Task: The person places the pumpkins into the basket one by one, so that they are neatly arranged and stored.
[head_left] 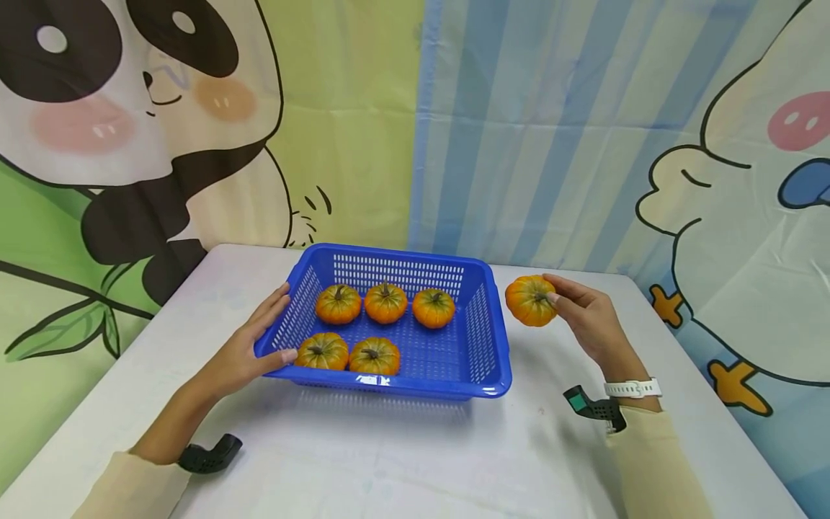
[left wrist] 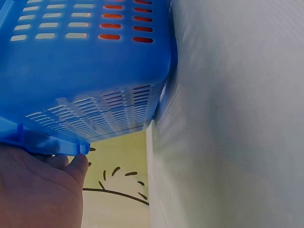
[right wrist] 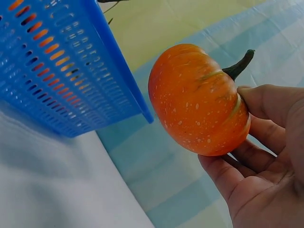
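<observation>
My left hand (head_left: 241, 355) rests against the left end of a blue plastic basket (head_left: 415, 386). Its fingers lie extended along the rim, and the thumb reaches over the front left corner. In the left wrist view, part of that hand (left wrist: 45, 183) shows at the rim's outer side. To the right of the basket, my right hand (head_left: 586, 317) pinches a small orange pumpkin (head_left: 528, 301) near its stem, above the table. The right wrist view shows thumb and fingers on this pumpkin (right wrist: 197, 104), with its green stem pointing away from the basket. Several similar pumpkins (head_left: 385, 303) sit inside the basket.
The basket stands on a white table (head_left: 389, 461). Behind the table hangs a cartoon curtain (head_left: 519, 144) with a panda and a white figure. Inside the basket, the pumpkins form a back row and a front left pair.
</observation>
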{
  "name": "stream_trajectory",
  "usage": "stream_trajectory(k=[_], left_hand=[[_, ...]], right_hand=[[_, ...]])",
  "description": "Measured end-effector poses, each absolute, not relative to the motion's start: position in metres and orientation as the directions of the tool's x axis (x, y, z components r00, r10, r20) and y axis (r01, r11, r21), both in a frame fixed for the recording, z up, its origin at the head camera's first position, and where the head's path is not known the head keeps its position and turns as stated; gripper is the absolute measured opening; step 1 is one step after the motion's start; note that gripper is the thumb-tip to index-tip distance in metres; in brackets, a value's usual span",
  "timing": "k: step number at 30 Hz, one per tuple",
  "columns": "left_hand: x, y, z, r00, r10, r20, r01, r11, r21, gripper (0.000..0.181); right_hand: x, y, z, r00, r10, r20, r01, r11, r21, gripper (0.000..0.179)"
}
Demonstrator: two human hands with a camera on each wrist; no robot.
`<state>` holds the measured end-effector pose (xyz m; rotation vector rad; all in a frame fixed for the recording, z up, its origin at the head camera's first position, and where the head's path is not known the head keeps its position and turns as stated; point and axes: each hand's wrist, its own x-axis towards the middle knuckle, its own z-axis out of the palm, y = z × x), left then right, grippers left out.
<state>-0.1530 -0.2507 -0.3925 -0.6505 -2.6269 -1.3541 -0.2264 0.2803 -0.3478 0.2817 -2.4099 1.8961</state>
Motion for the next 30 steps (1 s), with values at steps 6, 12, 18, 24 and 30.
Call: stream_trajectory(k=[6,12,18,24,30], left_hand=[[-0.153,-0.251,-0.393,-0.904,0.317,0.285,0.416,0.508,0.754,0.087],[-0.155,-0.252,-0.39,-0.905,0.319,0.28,0.414,0.519,0.748,0.088],[-0.155,-0.252,-0.386,-0.903,0.321,0.285,0.42,0.524,0.741,0.087],[-0.154,-0.253,-0.39,-0.908,0.307,0.284,0.41,0.517,0.752,0.088],[-0.153,-0.252,-0.394,-0.911,0.3,0.282,0.404,0.52,0.753,0.088]], right_hand=[[-0.224,0.274,-0.345,-0.978,-0.118,0.174,-0.199,0.248,-0.948,0.049],[-0.221,0.271,-0.341,-0.973,-0.118,0.199,-0.224,0.253,-0.941,0.047],[-0.215,0.262,-0.336,-0.967,-0.14,0.213,-0.241,0.232,-0.942,0.045],[-0.212,0.251,-0.332,-0.939,-0.215,0.27,-0.317,0.227,-0.921,0.042],[-0.207,0.246,-0.333,-0.923,-0.258,0.286,-0.342,0.205,-0.917,0.04]])
